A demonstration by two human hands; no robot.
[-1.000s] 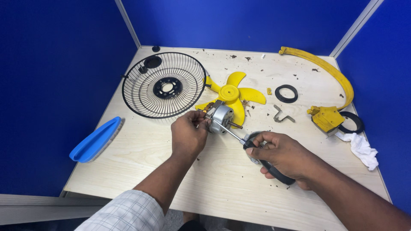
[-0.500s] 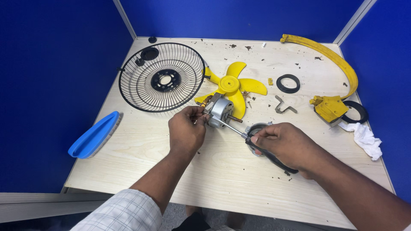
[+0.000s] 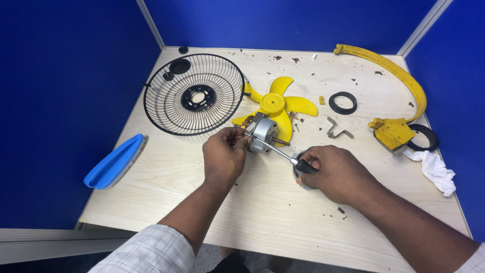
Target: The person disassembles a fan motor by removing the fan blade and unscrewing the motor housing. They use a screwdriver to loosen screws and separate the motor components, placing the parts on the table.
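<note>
Near centre of the tabletop [image 3: 151,202]: right hand [image 3: 336,174], fingers closed around a screwdriver [image 3: 283,154] by its black handle, tip at the motor.

Left hand [image 3: 225,154], fingers pinched on a small metal motor [image 3: 263,134] at its left edge. Likely dense, rigid and smooth; best held by the round casing, clear of the thin shaft.

Behind: yellow fan blade [image 3: 278,106], light and probably brittle.

Far left: black wire guard [image 3: 194,93].

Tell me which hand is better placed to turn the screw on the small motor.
Probably the right hand: it grips the screwdriver, whose tip meets the silver motor. The left hand only steadies the motor.
</note>
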